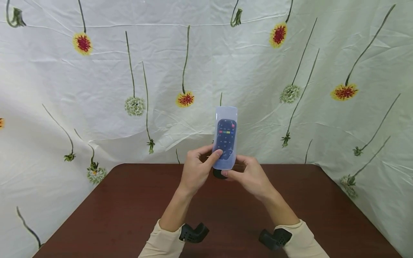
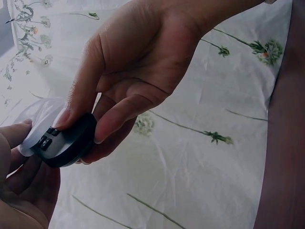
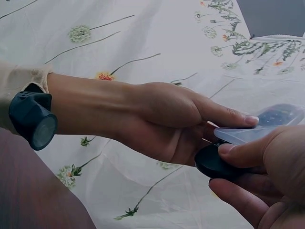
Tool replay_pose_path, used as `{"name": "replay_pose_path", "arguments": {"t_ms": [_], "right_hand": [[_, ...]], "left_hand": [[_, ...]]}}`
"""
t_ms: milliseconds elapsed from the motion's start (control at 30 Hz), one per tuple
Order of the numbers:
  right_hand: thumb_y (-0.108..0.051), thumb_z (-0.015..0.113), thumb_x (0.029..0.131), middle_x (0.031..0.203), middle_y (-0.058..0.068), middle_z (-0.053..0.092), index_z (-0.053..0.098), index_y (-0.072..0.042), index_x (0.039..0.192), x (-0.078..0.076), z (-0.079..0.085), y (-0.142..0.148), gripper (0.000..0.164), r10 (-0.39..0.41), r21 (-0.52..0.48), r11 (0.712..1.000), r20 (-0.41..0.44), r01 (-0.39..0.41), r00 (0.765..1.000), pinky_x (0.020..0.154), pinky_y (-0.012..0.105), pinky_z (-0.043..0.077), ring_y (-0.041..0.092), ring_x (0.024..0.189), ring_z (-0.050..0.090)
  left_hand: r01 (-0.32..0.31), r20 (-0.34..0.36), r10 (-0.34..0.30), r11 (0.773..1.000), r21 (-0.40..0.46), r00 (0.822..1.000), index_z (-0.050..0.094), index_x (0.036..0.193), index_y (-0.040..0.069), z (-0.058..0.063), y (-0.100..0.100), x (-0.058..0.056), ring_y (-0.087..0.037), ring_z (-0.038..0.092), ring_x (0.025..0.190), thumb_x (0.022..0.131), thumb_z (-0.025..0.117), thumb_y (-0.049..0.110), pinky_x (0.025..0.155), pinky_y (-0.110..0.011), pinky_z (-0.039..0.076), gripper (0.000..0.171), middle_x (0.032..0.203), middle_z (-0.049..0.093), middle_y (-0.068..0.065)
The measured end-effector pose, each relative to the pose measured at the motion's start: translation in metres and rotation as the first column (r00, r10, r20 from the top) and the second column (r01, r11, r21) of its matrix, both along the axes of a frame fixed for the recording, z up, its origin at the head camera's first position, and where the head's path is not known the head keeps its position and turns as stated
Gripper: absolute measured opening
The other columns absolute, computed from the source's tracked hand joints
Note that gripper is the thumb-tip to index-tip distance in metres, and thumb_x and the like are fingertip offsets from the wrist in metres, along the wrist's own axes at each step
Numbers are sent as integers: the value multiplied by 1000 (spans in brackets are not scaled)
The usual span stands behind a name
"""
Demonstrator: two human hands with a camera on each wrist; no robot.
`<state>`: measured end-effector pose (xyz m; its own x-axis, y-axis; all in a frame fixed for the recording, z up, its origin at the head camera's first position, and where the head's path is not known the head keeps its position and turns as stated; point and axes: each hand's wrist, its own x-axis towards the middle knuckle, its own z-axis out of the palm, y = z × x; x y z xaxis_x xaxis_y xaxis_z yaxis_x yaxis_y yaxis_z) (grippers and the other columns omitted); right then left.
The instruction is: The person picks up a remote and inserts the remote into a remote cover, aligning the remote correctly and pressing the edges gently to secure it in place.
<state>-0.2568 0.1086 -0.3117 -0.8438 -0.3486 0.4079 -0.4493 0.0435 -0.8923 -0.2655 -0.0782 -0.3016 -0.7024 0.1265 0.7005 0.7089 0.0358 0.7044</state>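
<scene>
Two bare hands hold up a translucent cover [image 1: 226, 113]; a dark red table [image 1: 129, 204] lies below it and a flowered cloth [image 1: 209, 64] hangs behind it. Inside the cover is a dark remote [image 1: 227, 138], its buttons showing through the front, while its rounded black end pokes out below the cover. The left hand [image 1: 196, 167] grips the cover's left side, thumb on the front. The right hand [image 1: 251, 176], at the cover's lower right, pinches the remote's bare end. The step looks like fitting the remote into its cover, though one moment cannot settle whether it goes in or out. If in, the next move calls for steadying the cover while tucking that last end inside.
</scene>
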Motion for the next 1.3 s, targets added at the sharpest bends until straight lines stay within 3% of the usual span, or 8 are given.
{"name": "replay_pose_path", "arguments": {"t_ms": [333,467,567,700,900,1133,1300], "right_hand": [[1,77,91,118,19,69,62,7,136,-2,1,1,47,36,19,999,-23,-36,999,82,44,61,30,101,71],[-8,82,89,125,13,69,63,-1,139,-2,3,4,54,-11,115,993,-83,20,996,94,49,54,28,110,67],[-13,84,88,127,9,67,61,-7,143,0,6,8,61,-33,143,989,-107,48,994,93,49,52,27,112,67],[-11,80,93,126,13,66,58,-6,144,1,9,15,56,-70,61,995,-147,80,987,90,43,57,29,111,68],[-12,72,99,127,10,67,65,-2,133,1,12,21,36,-200,-43,980,-216,195,956,93,36,56,27,115,65],[-9,70,100,117,13,70,68,2,127,0,12,19,29,-215,-90,976,-236,199,948,84,35,59,27,102,69],[-5,70,99,112,15,69,69,4,122,1,12,18,25,-210,-139,974,-227,182,951,78,39,62,29,98,69]], "left_hand": [[-4,-19,4,1000,20,1000,75,116,-5,1,-2,-1,-23,74,90,100,72,13,76,-34,61,25,103,76,-13],[-7,-16,8,999,39,1000,75,115,-6,2,-2,-1,-25,74,90,100,72,13,77,-34,61,24,102,76,-14],[-20,-21,20,999,31,1000,75,114,-5,1,-2,0,-25,74,88,99,73,12,76,-34,61,23,101,76,-14],[-34,-33,34,999,3,999,75,115,-5,0,-1,-1,-25,75,87,97,75,11,74,-34,61,24,101,76,-14],[-25,-52,22,998,-49,998,76,115,-5,-4,5,-2,-23,73,91,97,75,11,75,-36,62,24,105,76,-12],[2,-72,-10,995,-103,997,76,115,-4,-6,9,-1,-22,73,91,97,75,10,73,-36,62,23,102,76,-12],[33,-32,-38,991,-133,999,76,117,-2,-5,9,0,-20,73,89,97,75,12,75,-37,61,24,100,76,-9]]}}
